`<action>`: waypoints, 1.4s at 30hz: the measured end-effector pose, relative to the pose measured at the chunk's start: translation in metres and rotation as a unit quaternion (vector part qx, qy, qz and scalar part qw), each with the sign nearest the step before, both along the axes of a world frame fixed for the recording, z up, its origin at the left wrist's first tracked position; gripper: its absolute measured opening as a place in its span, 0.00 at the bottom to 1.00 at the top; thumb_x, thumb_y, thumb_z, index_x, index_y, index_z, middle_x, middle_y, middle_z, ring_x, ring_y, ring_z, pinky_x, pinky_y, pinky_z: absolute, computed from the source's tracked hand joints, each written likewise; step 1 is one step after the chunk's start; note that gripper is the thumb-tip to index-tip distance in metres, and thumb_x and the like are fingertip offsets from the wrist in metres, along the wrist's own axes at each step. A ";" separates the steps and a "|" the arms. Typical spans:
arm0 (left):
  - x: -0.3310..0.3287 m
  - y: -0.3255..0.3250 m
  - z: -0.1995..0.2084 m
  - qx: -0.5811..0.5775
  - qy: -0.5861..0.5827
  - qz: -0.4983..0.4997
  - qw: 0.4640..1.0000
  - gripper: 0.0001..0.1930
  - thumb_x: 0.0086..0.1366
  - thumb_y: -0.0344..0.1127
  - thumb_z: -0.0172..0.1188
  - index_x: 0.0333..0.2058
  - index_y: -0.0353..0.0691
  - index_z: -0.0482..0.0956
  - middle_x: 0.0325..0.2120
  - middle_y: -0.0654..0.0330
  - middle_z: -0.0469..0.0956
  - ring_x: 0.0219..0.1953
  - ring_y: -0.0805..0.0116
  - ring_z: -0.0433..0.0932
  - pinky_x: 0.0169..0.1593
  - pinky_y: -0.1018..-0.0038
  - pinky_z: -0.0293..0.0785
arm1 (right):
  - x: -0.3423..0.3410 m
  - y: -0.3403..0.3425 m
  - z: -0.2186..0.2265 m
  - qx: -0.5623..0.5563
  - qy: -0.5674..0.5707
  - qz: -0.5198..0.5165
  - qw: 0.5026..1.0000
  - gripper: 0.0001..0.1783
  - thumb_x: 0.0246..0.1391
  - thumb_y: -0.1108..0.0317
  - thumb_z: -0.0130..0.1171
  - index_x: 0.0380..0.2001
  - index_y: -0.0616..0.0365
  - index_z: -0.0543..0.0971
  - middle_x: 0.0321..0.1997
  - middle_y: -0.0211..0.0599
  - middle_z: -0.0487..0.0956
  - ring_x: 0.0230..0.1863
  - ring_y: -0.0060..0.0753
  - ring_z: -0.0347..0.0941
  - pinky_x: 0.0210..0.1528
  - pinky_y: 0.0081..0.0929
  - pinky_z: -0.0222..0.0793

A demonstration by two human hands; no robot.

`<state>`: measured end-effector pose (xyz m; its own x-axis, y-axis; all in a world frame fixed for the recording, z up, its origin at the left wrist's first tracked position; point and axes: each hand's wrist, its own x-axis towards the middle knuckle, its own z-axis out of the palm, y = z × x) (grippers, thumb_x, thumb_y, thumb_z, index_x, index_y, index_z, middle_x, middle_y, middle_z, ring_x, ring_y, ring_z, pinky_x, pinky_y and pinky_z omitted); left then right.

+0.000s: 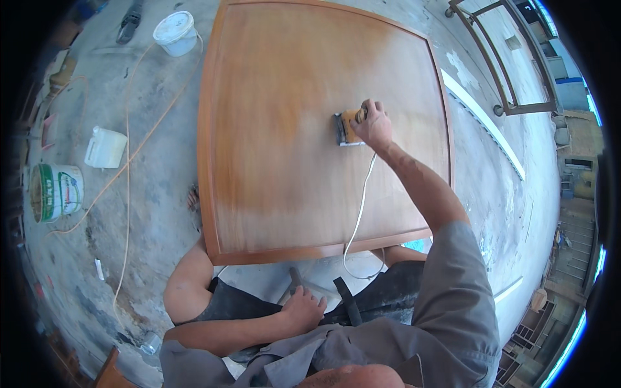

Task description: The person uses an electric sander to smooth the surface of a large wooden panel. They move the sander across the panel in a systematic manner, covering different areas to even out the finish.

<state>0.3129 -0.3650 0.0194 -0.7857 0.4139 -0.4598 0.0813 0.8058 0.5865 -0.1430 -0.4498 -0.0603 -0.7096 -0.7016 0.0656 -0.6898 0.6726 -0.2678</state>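
Sanding looks in hand; the right hand [374,126] wraps its fingers closely round a yellow-and-black, boxy power sander [350,129], on the framed, orange-brown wooden panel [278,129], slightly nearer its right edge; the left hand [303,312] lies loosely bent, any hold unclear; next probably calls for level strokes toward the left edge.

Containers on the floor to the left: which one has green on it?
The leftmost bucket, just below the jug in the picture: its white wall carries green markings. The white jug and the upper bucket show no green.
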 end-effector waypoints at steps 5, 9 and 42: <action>0.000 -0.003 -0.009 0.018 0.017 0.040 0.999 0.28 0.70 0.51 0.57 0.60 0.36 0.75 0.42 0.47 0.83 0.49 0.49 0.79 0.60 0.49 0.68 | -0.049 -0.051 0.003 0.037 -0.023 -0.037 0.998 0.32 0.48 0.53 0.72 0.55 0.48 0.73 0.60 0.46 0.74 0.59 0.64 0.72 0.57 0.51 0.76; 0.002 -0.010 -0.032 -0.010 0.023 0.069 0.997 0.27 0.69 0.49 0.59 0.59 0.35 0.75 0.41 0.48 0.82 0.49 0.51 0.78 0.60 0.49 0.68 | -0.061 -0.072 0.005 0.030 -0.023 -0.051 0.998 0.31 0.48 0.53 0.71 0.55 0.47 0.73 0.60 0.45 0.74 0.59 0.64 0.72 0.57 0.51 0.76; -0.092 -0.197 -0.178 -0.250 0.262 0.457 0.813 0.36 0.69 0.46 0.57 0.72 0.40 0.61 0.74 0.50 0.56 0.77 0.50 0.50 0.77 0.47 0.42 | -0.042 -0.045 0.005 0.013 -0.030 -0.030 0.999 0.29 0.47 0.57 0.71 0.52 0.48 0.73 0.56 0.44 0.75 0.54 0.64 0.73 0.52 0.52 0.77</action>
<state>0.2205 -0.5622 -0.1585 -0.8026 -0.5873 0.1049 -0.5514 0.7973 0.2453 -0.1846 -0.4948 -0.0552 -0.7529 -0.6581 0.0035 -0.6308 0.7201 -0.2889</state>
